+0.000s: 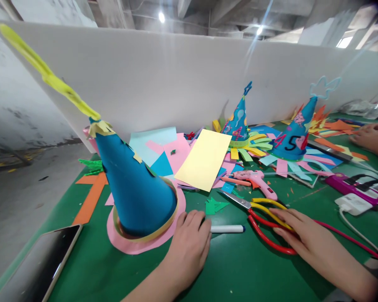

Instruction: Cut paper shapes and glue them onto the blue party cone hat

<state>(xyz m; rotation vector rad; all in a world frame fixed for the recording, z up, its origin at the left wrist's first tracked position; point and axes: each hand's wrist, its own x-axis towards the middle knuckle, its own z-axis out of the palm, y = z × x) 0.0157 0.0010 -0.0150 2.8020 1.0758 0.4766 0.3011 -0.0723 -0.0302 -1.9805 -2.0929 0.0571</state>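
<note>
A blue paper cone hat (pixel 134 188) stands tilted on a pink paper brim (pixel 126 247), topped by a yellow fuzzy stem (pixel 47 71) and a pale yellow frill. My left hand (pixel 192 239) rests beside the brim with its fingers bent. From under those fingers sticks out a white marker (pixel 227 229) with a dark blue end; its other end is hidden. My right hand (pixel 297 230) grips the scissors (pixel 250 205) by their yellow and red handles, and the blades lie partly apart, pointing left. Just past the blades is a green paper scrap (pixel 214 205).
A pale yellow sheet (pixel 204 159) lies on coloured paper. Beside it are a pink glue gun (pixel 255 180) and two decorated cone hats (pixel 238 121). A purple power strip (pixel 355 188) with cables sits right, a phone (pixel 40 264) at front left. Another person's hand (pixel 371 136) is far right.
</note>
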